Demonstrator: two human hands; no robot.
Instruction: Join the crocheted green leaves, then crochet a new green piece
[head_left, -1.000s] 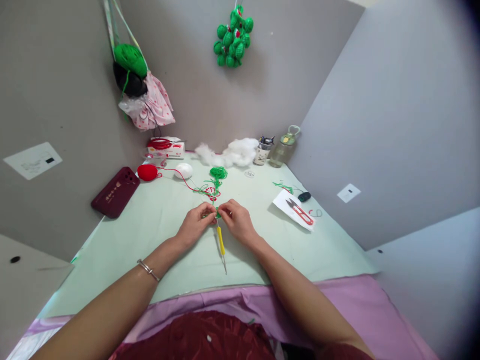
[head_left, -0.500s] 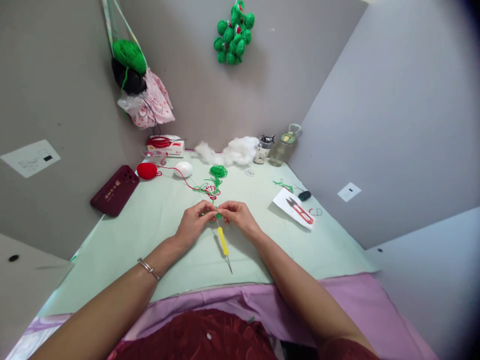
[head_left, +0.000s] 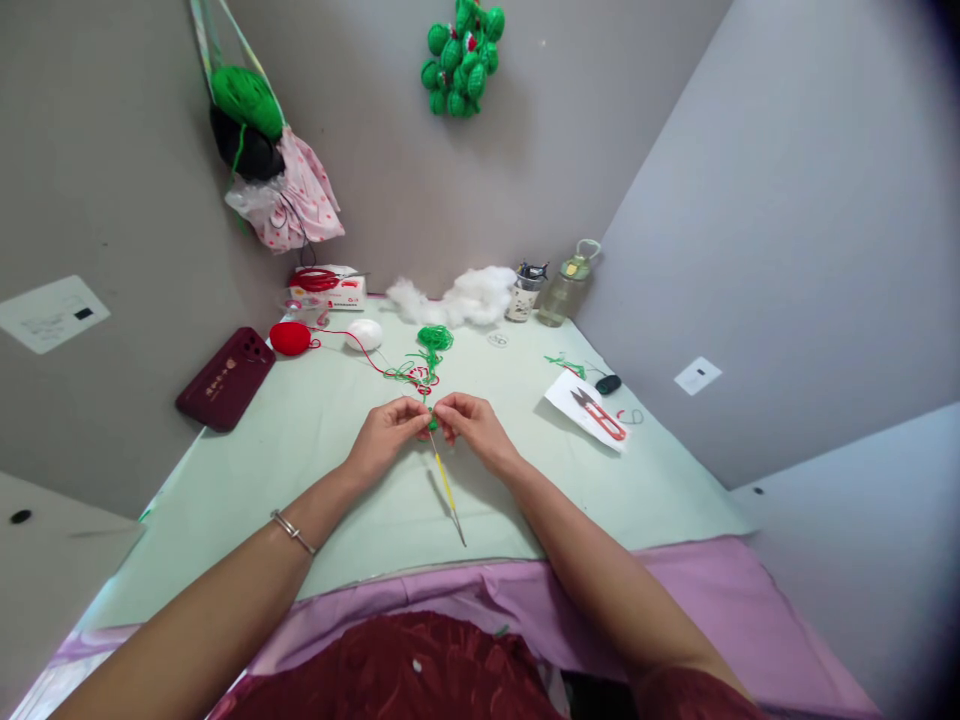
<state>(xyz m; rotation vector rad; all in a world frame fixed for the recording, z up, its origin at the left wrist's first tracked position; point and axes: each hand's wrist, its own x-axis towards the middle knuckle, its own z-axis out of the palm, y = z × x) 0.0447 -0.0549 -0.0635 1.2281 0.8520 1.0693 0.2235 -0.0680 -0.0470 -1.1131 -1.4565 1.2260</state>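
Note:
My left hand [head_left: 386, 438] and my right hand [head_left: 474, 430] meet at the middle of the pale green table [head_left: 285, 470], fingertips pinched together on a small green crochet piece [head_left: 433, 423]. A yellow-handled crochet hook [head_left: 447, 488] slants down toward me from that piece, apparently held by my right fingers. Green yarn [head_left: 435, 340] and red yarn trail from the piece to a loose tangle further back. A red yarn ball [head_left: 290, 338] lies at the back left.
A dark red phone case [head_left: 225, 378] lies at the left edge. A white egg shape [head_left: 364, 333], white stuffing [head_left: 465, 297], a jar and a bottle [head_left: 564, 291] line the back. Red snips [head_left: 596, 414] rest on paper at the right. Green crocheted balls [head_left: 459, 58] hang on the wall.
The crochet hook's handle has swung slightly, its tip pointing more to the right. Both hands stayed pinched together on the green piece; the view shifted a little.

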